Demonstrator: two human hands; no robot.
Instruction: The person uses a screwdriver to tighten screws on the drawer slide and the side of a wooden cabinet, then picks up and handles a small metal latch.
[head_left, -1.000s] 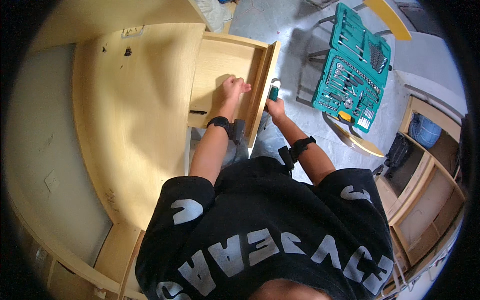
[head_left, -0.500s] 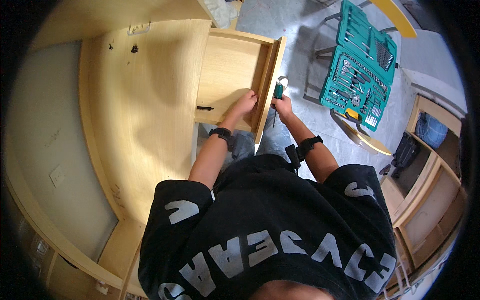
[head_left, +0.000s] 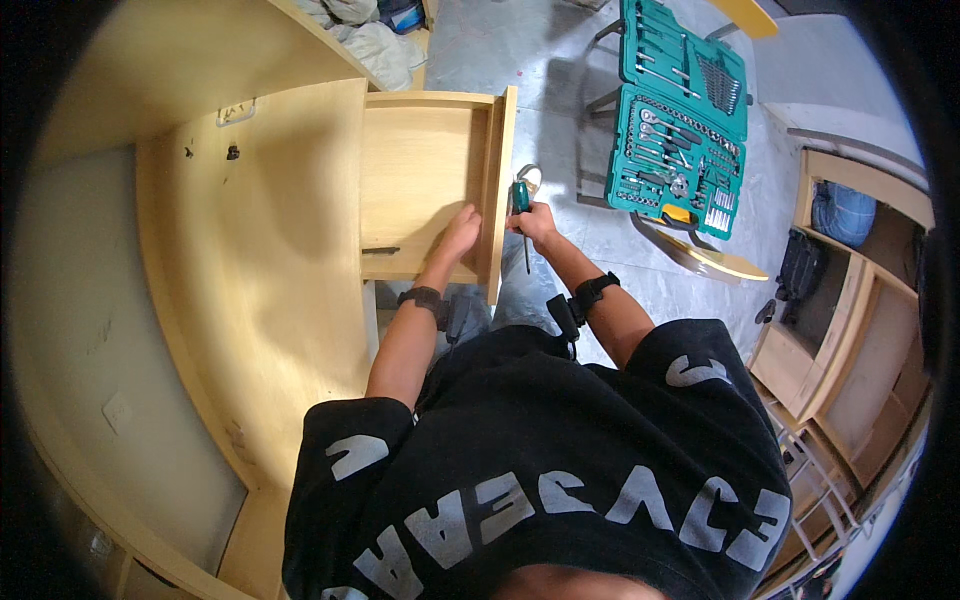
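A pale wooden drawer (head_left: 415, 135) stands pulled out of the cabinet. My left hand (head_left: 461, 234) reaches inside it, fingers curled together against the inner side of the drawer front (head_left: 497, 180); what they pinch, if anything, is hidden. Outside the same panel, my right hand (head_left: 536, 222) grips a screwdriver with a dark green handle (head_left: 519, 197). Its handle sticks up past the fingers, and the thin shaft points back toward my legs. The fingertips of this hand are close to the panel's outer face. A slim dark bar (head_left: 381, 250) shows at the drawer's side, near the cabinet.
To the right, a green tool case (head_left: 627, 150) full of sockets and wrenches lies open on a chair with a yellow seat edge (head_left: 720, 262). The cabinet's wide wooden panel (head_left: 300, 240) spans the left. Wooden shelving (head_left: 835, 345) stands at far right.
The whole view has shifted, so the drawer and tool case appear further left. Both hands keep nearly the same places at the drawer front, and the screwdriver stays in my right hand.
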